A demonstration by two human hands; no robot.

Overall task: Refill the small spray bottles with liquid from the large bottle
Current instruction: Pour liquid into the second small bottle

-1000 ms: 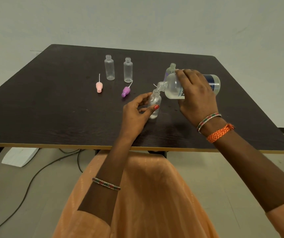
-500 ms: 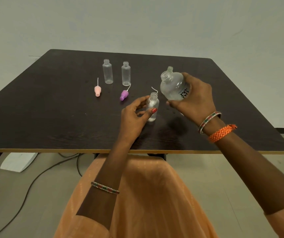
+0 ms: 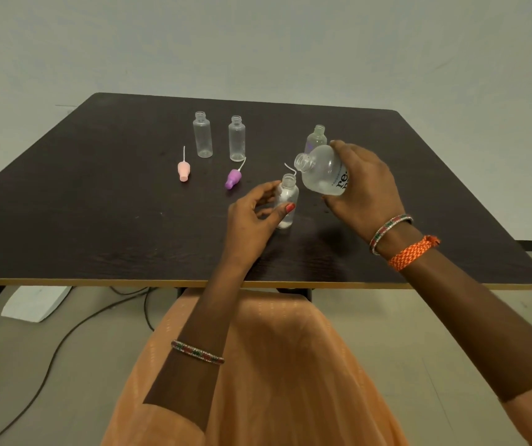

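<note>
Gripping large bottle point(image 3: 322, 172), right hand point(image 3: 366, 188) fingers wrapped round it, tilted; left hand point(image 3: 255, 217) fingers pinching small spray bottle point(image 3: 287, 201) upright on table point(image 3: 97, 220).

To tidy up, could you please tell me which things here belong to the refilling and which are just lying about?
Job: large bottle in right hand; small bottle in left hand; three other small bottles; pink and purple spray caps.
Lying about: white block, cable on floor.

Orange garment point(image 3: 290, 365) with short sleeves; beaded bangle point(image 3: 197, 352) on left wrist, matching bangle point(image 3: 390, 228) and orange woven band point(image 3: 414, 252) on right, red-painted thumbnail point(image 3: 290, 207)
</note>
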